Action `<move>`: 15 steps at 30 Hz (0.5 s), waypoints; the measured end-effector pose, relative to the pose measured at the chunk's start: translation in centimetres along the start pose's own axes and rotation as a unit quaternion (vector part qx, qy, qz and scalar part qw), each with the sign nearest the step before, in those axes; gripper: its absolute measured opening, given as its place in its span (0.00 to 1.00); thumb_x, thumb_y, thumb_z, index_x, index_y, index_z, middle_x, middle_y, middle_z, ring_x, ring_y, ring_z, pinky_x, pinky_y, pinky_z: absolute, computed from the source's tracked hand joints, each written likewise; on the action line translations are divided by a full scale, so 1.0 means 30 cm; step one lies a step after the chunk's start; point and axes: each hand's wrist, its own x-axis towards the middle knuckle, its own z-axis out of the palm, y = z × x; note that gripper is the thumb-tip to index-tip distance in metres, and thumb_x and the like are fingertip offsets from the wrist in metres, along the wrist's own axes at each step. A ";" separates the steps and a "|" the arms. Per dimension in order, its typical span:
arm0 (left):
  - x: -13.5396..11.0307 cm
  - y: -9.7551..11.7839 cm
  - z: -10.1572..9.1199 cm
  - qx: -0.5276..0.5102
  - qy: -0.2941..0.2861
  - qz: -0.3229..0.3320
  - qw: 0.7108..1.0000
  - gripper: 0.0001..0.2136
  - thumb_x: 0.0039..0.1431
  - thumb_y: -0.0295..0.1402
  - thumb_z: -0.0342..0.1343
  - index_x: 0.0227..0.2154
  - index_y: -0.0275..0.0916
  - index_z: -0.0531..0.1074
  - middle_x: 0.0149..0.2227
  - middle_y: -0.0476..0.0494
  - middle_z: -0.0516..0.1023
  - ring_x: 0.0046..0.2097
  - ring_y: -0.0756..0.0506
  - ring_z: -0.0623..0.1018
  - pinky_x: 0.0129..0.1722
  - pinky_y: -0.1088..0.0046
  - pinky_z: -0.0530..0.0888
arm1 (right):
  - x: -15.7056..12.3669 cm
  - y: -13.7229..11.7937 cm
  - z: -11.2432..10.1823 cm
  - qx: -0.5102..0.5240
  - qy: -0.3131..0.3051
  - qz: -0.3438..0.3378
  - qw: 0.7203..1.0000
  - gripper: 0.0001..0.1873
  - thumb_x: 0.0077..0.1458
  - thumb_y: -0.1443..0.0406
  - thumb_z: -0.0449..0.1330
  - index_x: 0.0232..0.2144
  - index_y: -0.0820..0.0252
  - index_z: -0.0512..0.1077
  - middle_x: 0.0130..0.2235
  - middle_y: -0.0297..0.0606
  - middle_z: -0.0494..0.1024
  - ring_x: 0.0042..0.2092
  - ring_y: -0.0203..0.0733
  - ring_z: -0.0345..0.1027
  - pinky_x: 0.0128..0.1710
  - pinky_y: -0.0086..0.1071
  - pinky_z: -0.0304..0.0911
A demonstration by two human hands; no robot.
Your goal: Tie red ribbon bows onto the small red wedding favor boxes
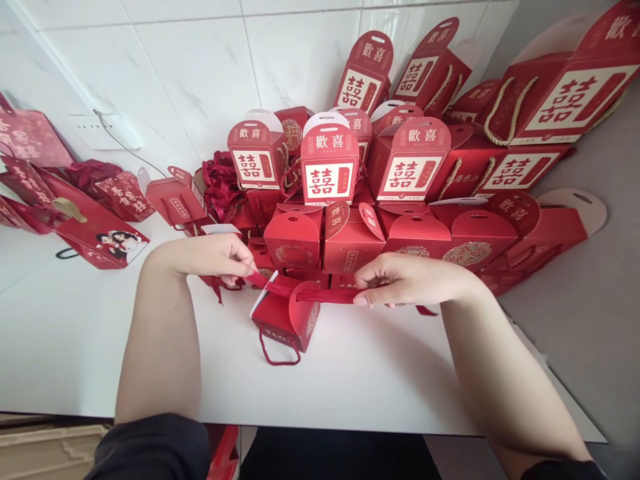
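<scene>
A small red gift box [280,313] with a twisted cord handle stands tilted on the white table, between my two hands. A dark red ribbon [330,295] runs through the slots in its top flaps. My left hand [220,257] pinches one end of the ribbon at the box's left. To the right, my right hand [400,280] has its fingers closed on the other stretch, pulled nearly straight. A loose ribbon tail [427,311] shows below the right hand.
Stacked red gift boxes [329,160] fill the back of the white table [350,380]. Bunched red ribbons [223,180] lie behind my left hand. Red gift bags [100,227] stand at far left, near a wall socket [100,127]. Cardboard [45,450] lies below the front edge.
</scene>
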 end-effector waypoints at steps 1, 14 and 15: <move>0.006 0.003 0.004 -0.001 -0.025 -0.016 1.000 0.07 0.49 0.36 0.62 0.22 0.37 0.76 0.26 0.46 0.77 0.29 0.48 0.77 0.29 0.78 0.75 | -0.006 0.001 -0.004 0.000 0.003 0.003 1.000 0.19 0.59 0.53 0.59 0.24 0.60 0.67 0.23 0.31 0.68 0.23 0.31 0.61 0.21 0.26 0.56; 0.057 0.074 0.057 -0.043 -0.165 0.100 0.980 0.14 0.55 0.41 0.60 0.21 0.36 0.76 0.26 0.41 0.76 0.25 0.49 0.73 0.26 0.76 0.72 | -0.129 0.004 -0.067 0.111 0.153 0.001 0.982 0.20 0.56 0.53 0.63 0.22 0.58 0.64 0.21 0.28 0.63 0.21 0.29 0.53 0.18 0.25 0.50; 0.050 0.072 0.048 -0.043 -0.143 0.121 0.981 0.15 0.53 0.42 0.62 0.19 0.36 0.76 0.29 0.38 0.78 0.26 0.49 0.73 0.27 0.75 0.72 | -0.133 0.004 -0.072 0.108 0.171 -0.014 0.979 0.20 0.56 0.53 0.64 0.22 0.58 0.64 0.21 0.28 0.63 0.22 0.30 0.54 0.19 0.26 0.51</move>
